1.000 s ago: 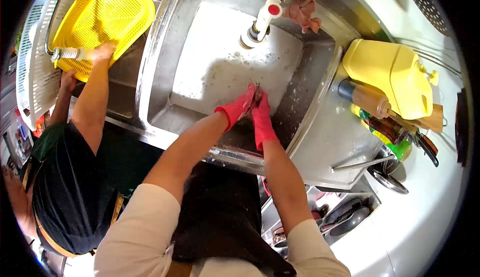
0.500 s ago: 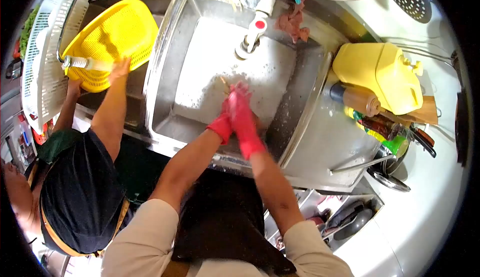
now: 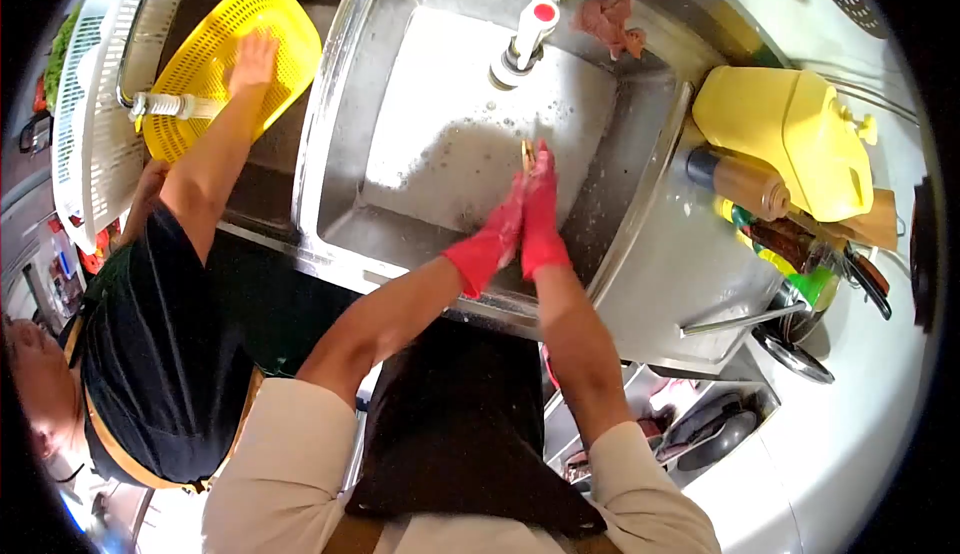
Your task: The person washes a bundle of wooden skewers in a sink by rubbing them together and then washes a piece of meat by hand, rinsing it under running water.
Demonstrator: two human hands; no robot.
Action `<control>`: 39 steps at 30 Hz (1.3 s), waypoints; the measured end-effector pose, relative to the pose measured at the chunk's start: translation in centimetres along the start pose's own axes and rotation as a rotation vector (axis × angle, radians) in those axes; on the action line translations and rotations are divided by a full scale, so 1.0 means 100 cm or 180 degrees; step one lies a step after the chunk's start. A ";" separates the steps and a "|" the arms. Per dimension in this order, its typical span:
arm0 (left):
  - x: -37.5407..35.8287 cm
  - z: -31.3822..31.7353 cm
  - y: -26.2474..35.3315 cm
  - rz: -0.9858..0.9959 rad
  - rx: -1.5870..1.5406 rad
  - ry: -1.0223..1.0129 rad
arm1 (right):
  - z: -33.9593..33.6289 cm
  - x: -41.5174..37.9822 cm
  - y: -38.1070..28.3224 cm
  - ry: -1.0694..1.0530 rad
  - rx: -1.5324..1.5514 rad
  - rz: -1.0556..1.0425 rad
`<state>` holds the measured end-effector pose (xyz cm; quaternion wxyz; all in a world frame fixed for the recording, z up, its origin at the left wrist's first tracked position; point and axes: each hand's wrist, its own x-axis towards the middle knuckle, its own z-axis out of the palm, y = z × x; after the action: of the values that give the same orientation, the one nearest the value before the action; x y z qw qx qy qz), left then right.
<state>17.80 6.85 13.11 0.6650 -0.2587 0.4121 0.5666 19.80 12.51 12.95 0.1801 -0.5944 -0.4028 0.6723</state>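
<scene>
Both my hands wear red rubber gloves and are pressed together palm to palm over the sink basin (image 3: 335, 169). My left hand (image 3: 495, 234) and my right hand (image 3: 540, 209) are closed around some thin tan sticks (image 3: 527, 157), whose tips poke out above the fingers. Most of their length is hidden between the gloves. Beneath lies the wet white basin floor (image 3: 450, 104), spotted with foam. The faucet (image 3: 525, 39), with a red dot on its top, stands just beyond my fingertips.
At the left a co-worker's hand (image 3: 252, 62) reaches into a yellow basket (image 3: 285, 29) in the adjoining basin, beside a white rack (image 3: 105, 134). A yellow jug (image 3: 765, 134), a brown bottle (image 3: 745, 189) and utensils (image 3: 800, 264) crowd the right. A pink cloth (image 3: 610, 24) lies behind the sink.
My joined hands have shifted right in the view, still pressed together. The co-worker's hand has moved from the yellow basket's near rim to its inside. The whole view has shifted slightly.
</scene>
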 end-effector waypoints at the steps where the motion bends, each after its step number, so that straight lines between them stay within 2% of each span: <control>1: 0.008 0.002 0.008 0.0061 0.0017 -0.0033 | 0.003 0.008 -0.001 -0.0030 0.0016 -0.0062; 4: 0.022 -0.010 0.023 0.0811 0.0250 -0.0416 | 0.008 0.013 0.023 -0.0387 0.0505 0.0035; 6: 0.012 -0.013 0.003 0.0386 0.0030 -0.0295 | -0.007 -0.007 0.038 -0.0386 0.0699 0.0182; 8: 0.018 -0.001 0.012 -0.0126 -0.0463 -0.0217 | -0.011 -0.003 0.012 -0.0824 0.1051 0.1162; 9: 0.027 -0.004 0.020 -0.0069 -0.0471 -0.0219 | -0.003 0.005 0.009 -0.0878 0.1041 0.1145; 11: 0.035 -0.026 0.007 0.0566 -0.0123 -0.0837 | -0.002 0.003 0.025 -0.0274 0.0818 0.0487; 12: 0.028 -0.024 0.003 0.0524 -0.0092 -0.0828 | -0.001 0.004 0.029 0.0039 0.0720 0.0115; 14: 0.018 -0.006 0.005 0.0064 -0.0258 -0.0465 | 0.000 0.011 0.018 -0.0007 0.0649 0.0000; 15: 0.070 -0.034 0.002 0.0834 0.0793 -0.0152 | 0.010 0.021 0.005 -0.0107 0.0594 -0.0127; 18: 0.010 -0.021 -0.022 0.0745 0.0501 -0.0427 | -0.005 -0.008 0.018 -0.0114 0.0370 -0.0095; 20: 0.023 -0.003 0.003 0.0949 0.0415 -0.0778 | -0.031 0.058 0.089 0.0095 0.0383 -0.0361; 21: 0.042 -0.017 0.002 0.0547 0.0529 -0.0488 | -0.028 0.060 0.076 0.0062 0.0378 -0.0394; 22: 0.027 -0.015 0.005 0.0075 0.0622 -0.0168 | -0.033 0.048 0.066 -0.0115 0.0775 -0.0019; 23: 0.011 -0.015 0.011 0.0709 0.1123 -0.0764 | -0.037 0.035 0.056 -0.0279 0.1173 0.0355; 24: 0.012 -0.019 0.011 0.0719 0.1116 -0.0783 | -0.042 0.033 0.053 -0.0279 0.1163 0.0336; 26: 0.020 -0.020 0.021 0.1032 0.1923 -0.0895 | -0.054 0.040 0.037 -0.1447 0.2333 0.1081; 27: 0.015 -0.017 0.028 0.0751 0.1721 -0.0708 | -0.066 0.042 0.032 -0.1795 0.2301 0.1470; 28: 0.020 -0.022 0.025 0.0737 0.1705 -0.0714 | -0.070 0.055 0.038 -0.1777 0.2289 0.1478; 30: 0.034 -0.028 0.022 0.0286 0.1494 -0.0719 | -0.064 0.094 0.044 -0.0644 0.0509 0.0227; 31: 0.032 -0.025 0.022 0.0289 0.1497 -0.0724 | -0.059 0.105 0.026 -0.0643 0.0509 0.0222; 33: 0.024 -0.022 0.022 0.0254 0.1360 -0.0947 | -0.045 0.109 -0.024 -0.0474 -0.0866 -0.1249; 34: 0.024 -0.026 0.019 0.0235 0.1365 -0.0935 | -0.043 0.102 -0.030 -0.0467 -0.0857 -0.1229; 36: 0.030 -0.028 0.016 0.0238 0.1716 -0.1124 | -0.036 0.088 -0.042 -0.2340 -0.2755 -0.0550; 37: 0.036 -0.034 0.015 0.0249 0.1707 -0.1139 | -0.031 0.084 -0.044 -0.2489 -0.3063 -0.0181; 38: 0.042 -0.043 0.016 0.0136 0.1869 -0.1070 | -0.028 0.081 -0.047 -0.2494 -0.3083 -0.0201; 39: 0.041 -0.046 0.018 0.0020 0.2022 -0.0987 | -0.026 0.078 -0.044 -0.2135 -0.1732 -0.0307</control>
<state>14.94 5.77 7.43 0.7652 0.0514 0.4626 0.4447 19.42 21.73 11.24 -0.0928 -0.3493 -0.6288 0.6884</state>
